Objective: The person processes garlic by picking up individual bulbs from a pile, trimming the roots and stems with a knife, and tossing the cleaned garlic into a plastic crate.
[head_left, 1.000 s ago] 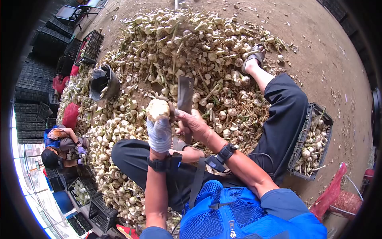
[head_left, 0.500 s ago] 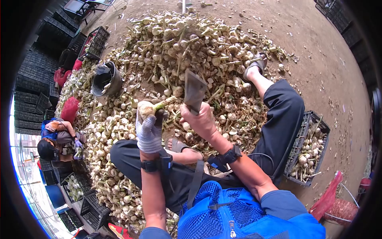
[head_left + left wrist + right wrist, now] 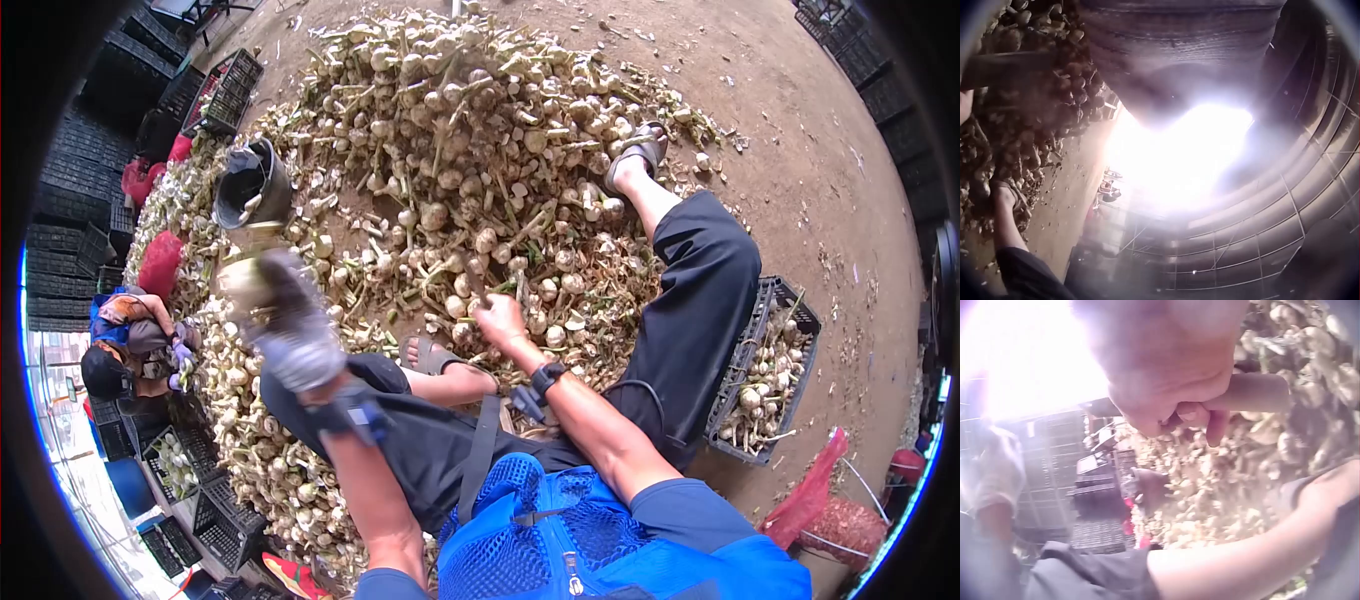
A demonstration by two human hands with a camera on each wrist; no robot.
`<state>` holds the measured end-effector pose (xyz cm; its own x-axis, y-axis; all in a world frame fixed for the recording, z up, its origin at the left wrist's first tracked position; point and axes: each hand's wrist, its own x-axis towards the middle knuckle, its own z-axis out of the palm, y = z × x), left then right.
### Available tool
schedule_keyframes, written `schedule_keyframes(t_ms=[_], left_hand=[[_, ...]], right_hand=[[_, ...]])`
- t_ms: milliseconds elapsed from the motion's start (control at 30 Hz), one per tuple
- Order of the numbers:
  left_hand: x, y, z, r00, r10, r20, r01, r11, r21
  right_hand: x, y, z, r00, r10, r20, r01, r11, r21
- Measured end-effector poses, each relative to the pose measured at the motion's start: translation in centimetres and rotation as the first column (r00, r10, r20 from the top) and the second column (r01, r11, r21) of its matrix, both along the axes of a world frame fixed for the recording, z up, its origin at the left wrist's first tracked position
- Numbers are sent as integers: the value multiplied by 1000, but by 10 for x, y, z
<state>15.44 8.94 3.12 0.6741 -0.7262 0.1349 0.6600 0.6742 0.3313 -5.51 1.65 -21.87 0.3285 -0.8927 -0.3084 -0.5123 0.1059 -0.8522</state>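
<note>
My left hand (image 3: 296,335), in a pale glove and blurred by motion, is out to the left with a garlic bulb (image 3: 240,284) at its fingers. Blur hides the exact grip. In front of my lap, my right hand (image 3: 503,322) is bare and grips a cleaver (image 3: 473,280), its blade seen nearly edge-on. From the right wrist, the curled fingers show round a smooth, round handle (image 3: 1257,394). A big heap of garlic with stalks (image 3: 450,120) lies ahead, and more bulbs (image 3: 270,430) spread along my left side.
A dark bucket (image 3: 281,195) stands left of the heap. By my right leg is a black crate (image 3: 742,453) holding garlic. Another person (image 3: 120,350) sits at far left, near stacked black crates (image 3: 70,205) and a red mesh bag (image 3: 160,262). A red net bag (image 3: 812,490) lies at lower right.
The left hand has swung from in front of me out to the left with the garlic bulb. The cleaver has come away from the bulb and turned, its blade face no longer showing.
</note>
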Motion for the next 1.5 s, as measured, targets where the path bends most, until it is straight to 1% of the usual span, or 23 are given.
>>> schedule_keyframes(t_ms=[67, 100, 200, 267, 367, 467, 533, 567, 633, 800, 900, 933, 967, 1000, 1033, 1100, 1133, 1167, 1233, 1300, 1367, 1433, 1500], left_hand=[[36, 24, 27, 981, -97, -170, 41, 950, -308], [47, 38, 29, 987, 16, -159, -56, 966, -251], [66, 52, -5, 982, 129, -139, -132, 991, -13], [43, 45, -3, 983, 1, -182, 0, 1000, 2], [20, 33, 3, 992, -66, -111, 70, 997, 26], [15, 33, 7, 992, -48, -114, 62, 990, 123], [15, 33, 10, 992, 5, -123, 17, 984, 175], [16, 34, 9, 995, -35, -95, 47, 990, 130], [19, 36, 9, 993, -1, -119, 21, 986, 165], [26, 37, 6, 990, 5, -140, 21, 983, 183], [22, 33, 9, 997, -44, -58, 57, 967, 250], [21, 35, 5, 998, -54, 37, 37, 931, 363], [15, 35, 8, 983, -92, 160, 6, 881, 473], [8, 31, 10, 955, -134, 265, -34, 836, 548], [1, 27, 10, 913, -182, 364, -88, 786, 612], [-10, 17, -3, 767, -271, 581, -276, 678, 681], [-12, 12, -13, 538, -342, 770, -464, 643, 609], [-13, 10, -15, 295, -476, 828, -576, 603, 552], [-24, 1, -23, -17, -588, 809, -710, 576, 404], [-30, -13, -21, -180, -626, 759, -656, 651, 381], [-39, -23, -28, -333, -550, 766, -645, 725, 241], [-48, -27, -24, 38, -613, 789, -483, 680, 552], [-51, -28, -38, 255, -532, 807, -348, 729, 590]], right_hand=[[-13, -21, -22, 979, -93, -181, 73, 991, -114], [-17, -35, -11, 960, -133, -247, 109, 988, -110], [-20, -75, -18, 936, -109, -335, 19, 965, -261], [-8, -95, -11, 905, -84, -417, -66, 941, -333], [15, -121, -20, 862, -23, -506, -191, 911, -366], [37, -132, -29, 852, 23, -522, -249, 896, -368], [48, -136, -44, 825, 123, -552, -401, 815, -418], [51, -137, -51, 817, 136, -560, -416, 812, -410], [56, -136, -55, 716, 208, -666, -571, 724, -387], [54, -136, -50, 741, 231, -631, -581, 693, -428], [53, -129, -30, 801, 210, -561, -486, 776, -403], [54, -126, -27, 938, 217, -269, -276, 939, -206], [54, -123, -23, 993, 111, 33, -114, 991, 74], [60, -106, 25, 954, -89, 286, -2, 953, 303], [59, -99, 46, 951, -84, 298, -7, 956, 294], [56, -88, 76, 846, -268, 461, -22, 846, 532], [54, -82, 90, 839, -262, 478, -31, 852, 522], [50, -76, 104, 803, -284, 524, -73, 825, 560], [44, -65, 134, 753, -307, 581, -138, 790, 597], [37, -56, 163, 706, -337, 623, -207, 743, 637], [27, -53, 182, 669, -303, 679, -283, 741, 609], [18, -51, 193, 672, -244, 699, -289, 782, 551], [5, -51, 207, 653, -232, 721, -275, 814, 511]])
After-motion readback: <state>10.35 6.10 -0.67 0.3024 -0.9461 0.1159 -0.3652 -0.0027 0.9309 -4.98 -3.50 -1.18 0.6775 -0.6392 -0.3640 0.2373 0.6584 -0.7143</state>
